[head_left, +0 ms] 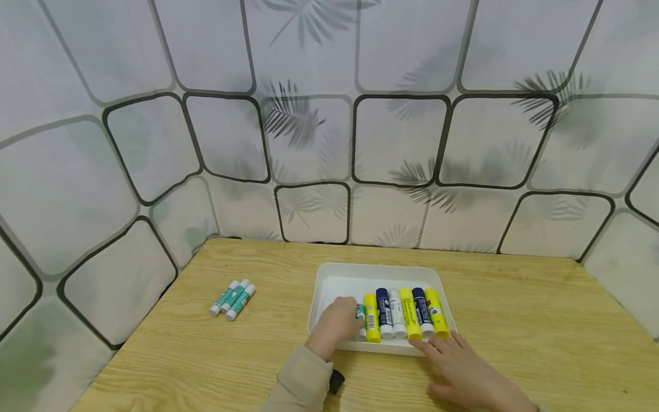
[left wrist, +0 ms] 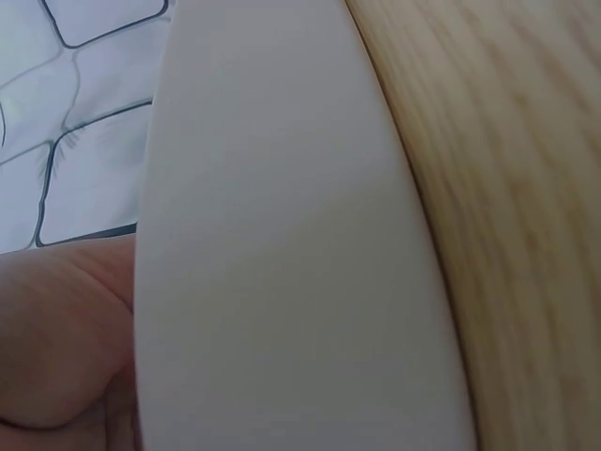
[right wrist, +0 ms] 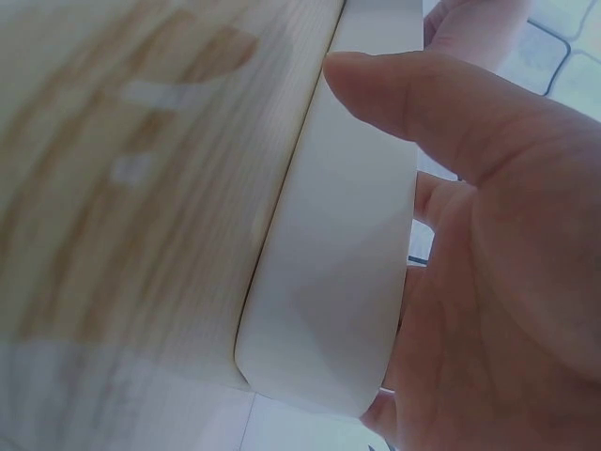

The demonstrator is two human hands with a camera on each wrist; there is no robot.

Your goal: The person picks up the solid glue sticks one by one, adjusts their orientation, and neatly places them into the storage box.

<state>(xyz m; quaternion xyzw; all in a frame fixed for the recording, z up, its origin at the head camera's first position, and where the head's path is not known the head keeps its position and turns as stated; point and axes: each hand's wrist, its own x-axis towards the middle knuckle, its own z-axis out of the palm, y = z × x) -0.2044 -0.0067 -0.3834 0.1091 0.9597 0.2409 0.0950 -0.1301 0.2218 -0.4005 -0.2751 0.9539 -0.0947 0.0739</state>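
A white tray (head_left: 321,280) holds a row of glue sticks standing side by side: yellow, navy and white ones. My left hand (head_left: 337,321) reaches over the near wall at the left end of the row, its curled fingers at a teal-and-white glue stick (head_left: 361,323), which it partly covers. Next to that lies a yellow glue stick (head_left: 372,318). My right hand (head_left: 460,366) has its fingers extended over the near right rim, fingertips right at the lower ends of a yellow glue stick (head_left: 410,313) and its neighbours. In the right wrist view, the thumb (right wrist: 404,94) lies outside the tray wall (right wrist: 329,235).
Several teal-and-white glue sticks (head_left: 240,298) lie together on the wooden table (head_left: 170,355), left of the tray. Behind the table hangs a patterned curtain (head_left: 319,143). A black item (head_left: 336,381) shows at the left sleeve (head_left: 304,375).
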